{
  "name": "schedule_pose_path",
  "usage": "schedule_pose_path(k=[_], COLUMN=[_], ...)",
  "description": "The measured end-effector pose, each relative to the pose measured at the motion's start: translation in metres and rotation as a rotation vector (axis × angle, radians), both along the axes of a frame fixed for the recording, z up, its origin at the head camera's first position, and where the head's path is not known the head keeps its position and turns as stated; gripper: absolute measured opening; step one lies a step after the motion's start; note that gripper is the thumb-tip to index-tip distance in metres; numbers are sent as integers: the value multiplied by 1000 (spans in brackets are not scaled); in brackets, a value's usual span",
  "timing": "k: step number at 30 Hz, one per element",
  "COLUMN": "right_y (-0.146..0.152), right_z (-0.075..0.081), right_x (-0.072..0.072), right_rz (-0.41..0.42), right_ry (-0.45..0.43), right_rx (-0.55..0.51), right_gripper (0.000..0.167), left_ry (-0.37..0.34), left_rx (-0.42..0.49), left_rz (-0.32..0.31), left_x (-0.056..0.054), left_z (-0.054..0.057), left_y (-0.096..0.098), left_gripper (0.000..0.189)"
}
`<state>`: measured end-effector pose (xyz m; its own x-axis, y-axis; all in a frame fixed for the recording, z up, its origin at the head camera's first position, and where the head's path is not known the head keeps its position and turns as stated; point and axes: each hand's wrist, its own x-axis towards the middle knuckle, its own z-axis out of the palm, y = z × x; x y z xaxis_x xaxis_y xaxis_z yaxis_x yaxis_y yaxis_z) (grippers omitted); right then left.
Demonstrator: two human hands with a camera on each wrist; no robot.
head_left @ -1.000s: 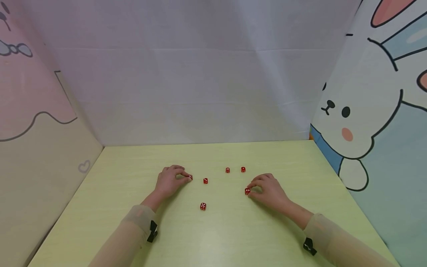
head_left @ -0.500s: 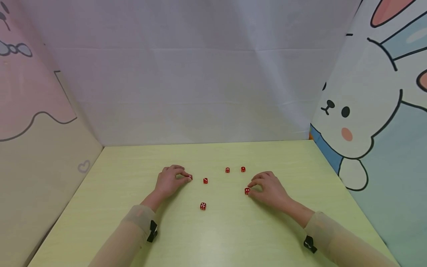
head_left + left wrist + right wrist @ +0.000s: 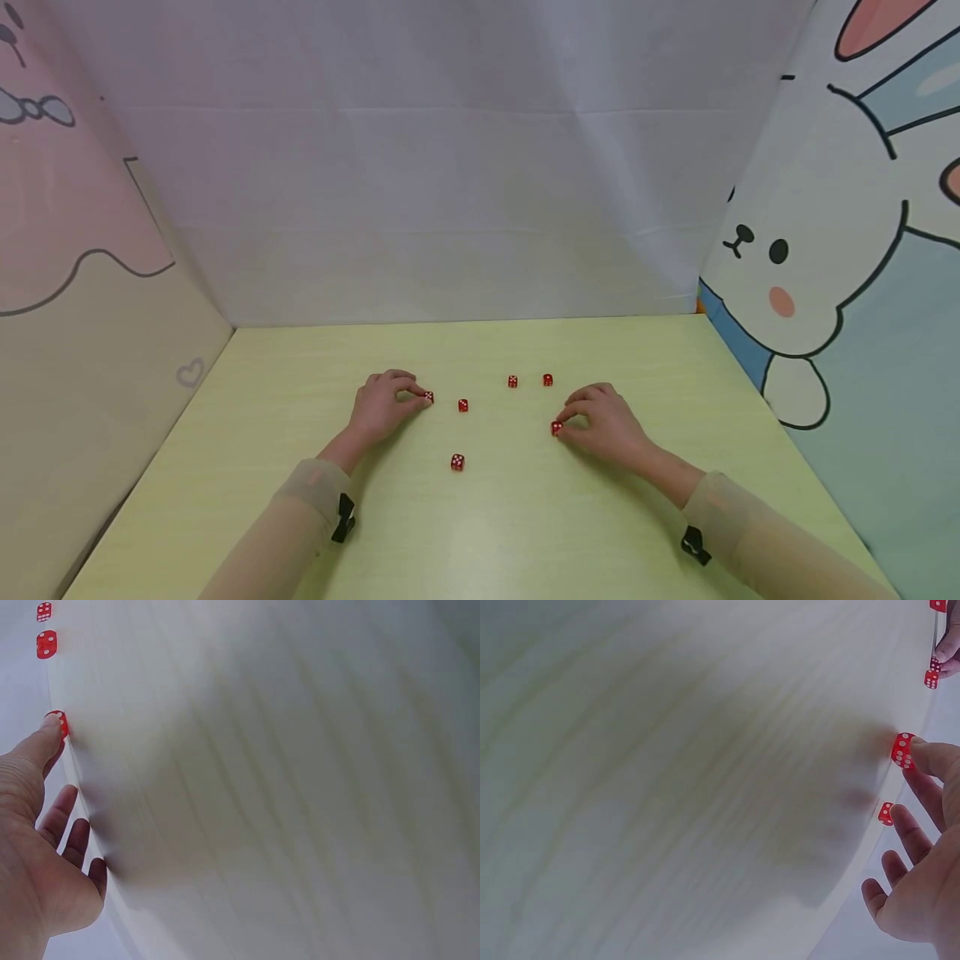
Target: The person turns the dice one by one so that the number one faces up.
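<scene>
My left hand (image 3: 384, 406) pinches a red die (image 3: 428, 397) between thumb and forefinger, low over the table at left of centre. In the left wrist view the thumb covers part of that die (image 3: 63, 724). To the right, my right hand (image 3: 602, 425) holds another red die (image 3: 557, 427) at its fingertips; its white pips show clearly in the right wrist view on the die (image 3: 903, 751). Between the hands lies one loose die (image 3: 462, 406), with a second die (image 3: 457, 462) nearer the front. Farther back sit two more, a die (image 3: 512, 382) and a die (image 3: 547, 380).
The pale yellow table (image 3: 480, 533) ends at a white cloth wall (image 3: 465, 208) behind. A pink and cream panel (image 3: 90, 350) stands on the left, and a panel with a cartoon rabbit (image 3: 817, 275) on the right.
The right hand has shifted very slightly, its fingers a touch farther back, with the die still held. My left hand and the loose dice stay where they were.
</scene>
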<state>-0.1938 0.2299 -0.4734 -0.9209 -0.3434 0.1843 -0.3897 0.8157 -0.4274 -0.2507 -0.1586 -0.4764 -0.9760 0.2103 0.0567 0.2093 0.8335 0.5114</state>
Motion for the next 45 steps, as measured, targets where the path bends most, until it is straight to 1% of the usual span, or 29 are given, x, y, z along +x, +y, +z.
schedule_pose_path(k=[5, 14, 19, 24, 30, 34, 37, 40, 45], right_y=[0, -1, -2, -2, -1, -1, -1, -1, -1], right_z=[1, 3, 5, 7, 9, 10, 10, 10, 9], right_x=[1, 1, 2, 2, 2, 0, -1, -2, -5], right_rz=[7, 25, 20, 9, -11, -26, -41, -56, -50], right_ry=[21, 41, 45, 44, 20, -13, -60, -109, -154], right_rx=[7, 58, 37, -28, -107, -155, -204, -274, -409], right_gripper=[11, 10, 9, 9, 8, 9, 11, 13, 11], left_ry=[1, -1, 1, -1, -2, -5, -2, 2, 6], left_rx=[-1, -7, -7, -4, -1, 0, -6, -13, -17], left_rz=[-1, 0, -1, 0, 4, 4, 1, -5, -5], left_x=[0, -1, -1, 0, 1, 1, 1, 1, 0], left_z=[0, 0, -1, 0, 2, 3, 3, 2, 2], left_y=[0, 0, 0, 0, 0, 0, 0, -1, -1], left_gripper=[23, 22, 22, 22, 23, 23, 22, 22, 21])
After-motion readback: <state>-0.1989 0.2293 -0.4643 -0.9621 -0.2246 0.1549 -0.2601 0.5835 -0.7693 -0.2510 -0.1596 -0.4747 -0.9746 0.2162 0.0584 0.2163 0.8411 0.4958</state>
